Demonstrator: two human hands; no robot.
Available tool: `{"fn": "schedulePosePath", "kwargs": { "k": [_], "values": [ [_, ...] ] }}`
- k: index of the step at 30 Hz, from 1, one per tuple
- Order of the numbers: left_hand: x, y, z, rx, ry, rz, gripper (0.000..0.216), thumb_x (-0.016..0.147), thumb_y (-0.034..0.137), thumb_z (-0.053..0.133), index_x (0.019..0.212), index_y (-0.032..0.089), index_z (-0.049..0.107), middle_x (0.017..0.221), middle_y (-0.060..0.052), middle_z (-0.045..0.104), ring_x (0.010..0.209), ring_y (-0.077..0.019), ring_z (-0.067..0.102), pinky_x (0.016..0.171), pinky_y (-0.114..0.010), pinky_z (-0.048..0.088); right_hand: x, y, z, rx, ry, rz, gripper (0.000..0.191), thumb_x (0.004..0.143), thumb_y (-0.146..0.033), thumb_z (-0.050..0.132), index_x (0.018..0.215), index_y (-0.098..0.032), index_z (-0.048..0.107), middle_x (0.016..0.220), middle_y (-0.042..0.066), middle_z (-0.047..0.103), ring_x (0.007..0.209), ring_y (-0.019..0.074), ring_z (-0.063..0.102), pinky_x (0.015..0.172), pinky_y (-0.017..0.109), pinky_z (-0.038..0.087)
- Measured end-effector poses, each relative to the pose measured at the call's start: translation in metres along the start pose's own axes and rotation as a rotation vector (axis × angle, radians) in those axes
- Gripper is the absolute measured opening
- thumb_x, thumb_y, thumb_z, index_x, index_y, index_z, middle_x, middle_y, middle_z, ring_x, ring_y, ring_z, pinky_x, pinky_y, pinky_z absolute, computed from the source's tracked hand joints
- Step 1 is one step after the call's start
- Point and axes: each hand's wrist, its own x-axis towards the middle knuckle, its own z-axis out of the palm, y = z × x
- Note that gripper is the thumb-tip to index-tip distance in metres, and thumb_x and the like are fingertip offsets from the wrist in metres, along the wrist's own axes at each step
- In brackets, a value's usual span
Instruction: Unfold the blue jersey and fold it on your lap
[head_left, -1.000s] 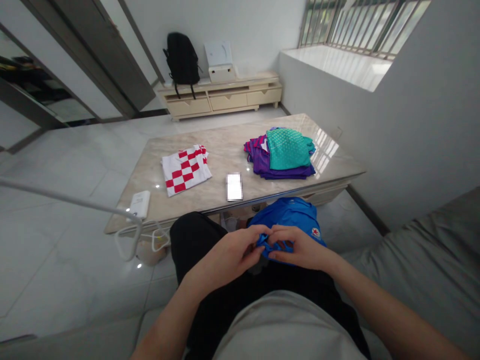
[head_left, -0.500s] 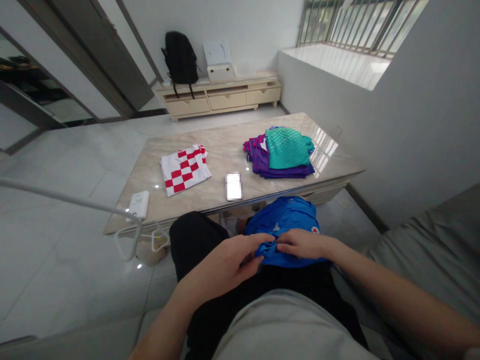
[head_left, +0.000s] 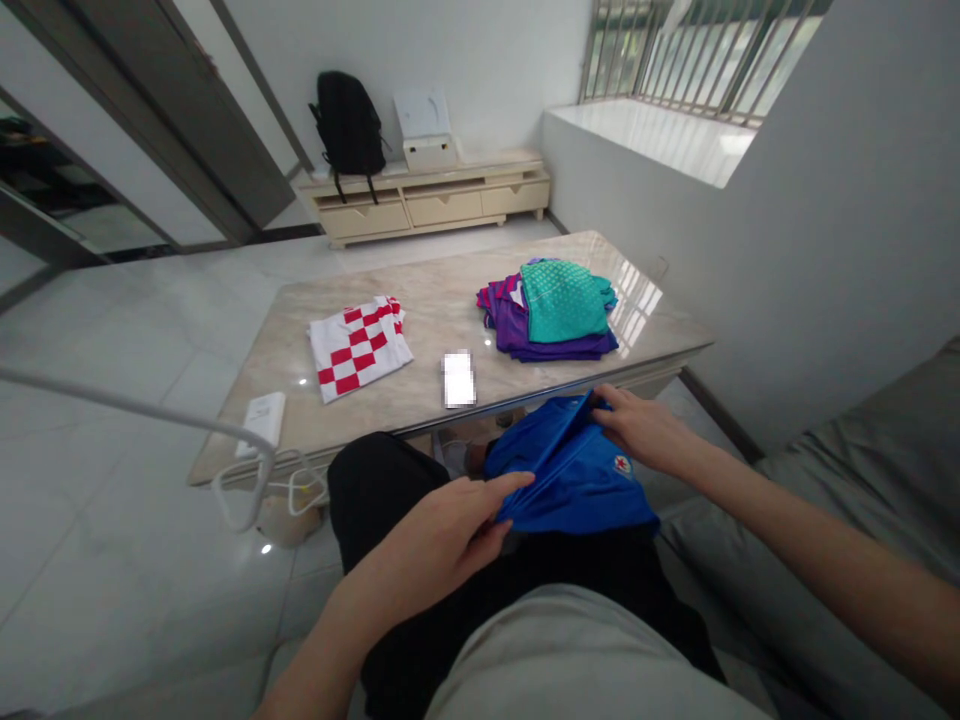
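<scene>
1. The hands had moved apart, pulling the blue shirt [head_left: 574, 480] flat on the lap.
2. The left hand [head_left: 442, 540] pinched its near edge.
3. The right hand [head_left: 637, 430] gripped its far edge.

Item count, referenced to the beige marble-topped counter [head_left: 450, 300]:

- One red-and-white checked folded shirt [head_left: 358, 344], on the counter's left half.
- One stack of folded garments, purple below [head_left: 551, 338] and teal on top [head_left: 561, 300], on its right half.
- One white power adapter [head_left: 262, 412], at its near left corner.
- One blue fabric garment [head_left: 574, 475], just in front of the counter.
- One black backpack [head_left: 349, 125], well behind it.
</scene>
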Motion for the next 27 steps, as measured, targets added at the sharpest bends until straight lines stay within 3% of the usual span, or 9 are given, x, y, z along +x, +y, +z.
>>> {"fn": "schedulePosePath", "kwargs": {
  "k": [4,6,10,14,17,21,24,27],
  "values": [
    [0.005,-0.011,-0.004,0.084,0.08,-0.107,0.065,0.097,0.02,0.054,0.158,0.03,0.034,0.104,-0.004,0.073,0.086,-0.0202,0.069,0.08,-0.032,0.054,-0.008,0.017,-0.032,-0.17,0.239,-0.001,0.016,0.099,-0.026,0.056,0.101,-0.021,0.072,0.155,0.013,0.041,0.127,0.0328,0.056,0.088,0.042,0.058],
    [0.009,-0.016,-0.009,0.112,0.13,-0.148,0.066,0.098,0.021,0.053,0.16,0.027,0.031,0.097,-0.003,0.073,0.082,-0.0203,0.069,0.077,-0.032,0.054,-0.012,0.027,-0.046,-0.182,0.287,0.01,0.019,0.1,-0.031,0.056,0.098,-0.022,0.073,0.157,0.01,0.044,0.125,0.0321,0.059,0.086,0.041,0.058],
    [0.023,-0.023,-0.021,0.139,0.202,-0.157,0.045,0.099,0.026,0.053,0.143,0.023,0.055,0.102,-0.006,0.075,0.087,-0.022,0.07,0.079,-0.032,0.054,-0.02,0.044,-0.069,-0.113,0.301,-0.007,0.026,0.104,-0.032,0.048,0.105,-0.022,0.072,0.116,0.009,0.073,0.102,0.025,0.069,0.08,0.035,0.055],
    [0.054,-0.027,-0.046,0.163,0.24,-0.112,0.024,0.099,0.026,0.05,0.11,0.02,0.07,0.097,-0.006,0.076,0.087,-0.0222,0.07,0.078,-0.031,0.051,-0.033,0.049,-0.106,-0.12,0.482,-0.049,0.031,0.107,-0.037,0.044,0.105,-0.019,0.069,0.103,0.008,0.074,0.088,0.02,0.071,0.075,0.03,0.051],
    [0.095,-0.024,-0.082,0.167,0.401,-0.044,0.021,0.097,0.028,0.053,0.104,0.019,0.07,0.086,-0.003,0.074,0.078,-0.0192,0.066,0.072,-0.028,0.047,-0.037,0.054,-0.156,-0.266,0.652,-0.035,0.029,0.105,-0.038,0.05,0.099,-0.019,0.07,0.09,0.007,0.075,0.073,0.0177,0.069,0.065,0.028,0.046],
    [0.16,-0.002,-0.156,0.101,0.701,0.124,0.017,0.091,0.027,0.059,0.098,0.016,0.071,0.085,-0.003,0.073,0.078,-0.0172,0.064,0.071,-0.026,0.047,-0.027,0.067,-0.247,-0.471,0.813,0.091,0.03,0.098,-0.039,0.061,0.092,-0.014,0.075,0.083,0.009,0.077,0.075,0.0159,0.071,0.065,0.028,0.042],
    [0.194,0.031,-0.215,0.014,0.891,0.254,0.016,0.092,0.028,0.06,0.097,0.016,0.068,0.089,-0.003,0.073,0.084,-0.0163,0.063,0.071,-0.026,0.048,-0.022,0.062,-0.317,-0.479,0.924,0.227,0.051,0.097,-0.051,0.051,0.099,-0.007,0.077,0.084,0.008,0.077,0.082,0.013,0.072,0.072,0.028,0.043],
    [0.207,0.069,-0.259,-0.102,0.996,0.332,0.016,0.099,0.029,0.054,0.102,0.017,0.064,0.093,-0.001,0.071,0.085,-0.0128,0.06,0.074,-0.026,0.05,-0.03,0.041,-0.367,-0.416,1.012,0.323,0.073,0.09,-0.064,0.041,0.107,-0.002,0.074,0.09,0.01,0.076,0.088,0.0159,0.07,0.07,0.033,0.041]
  ]
}}
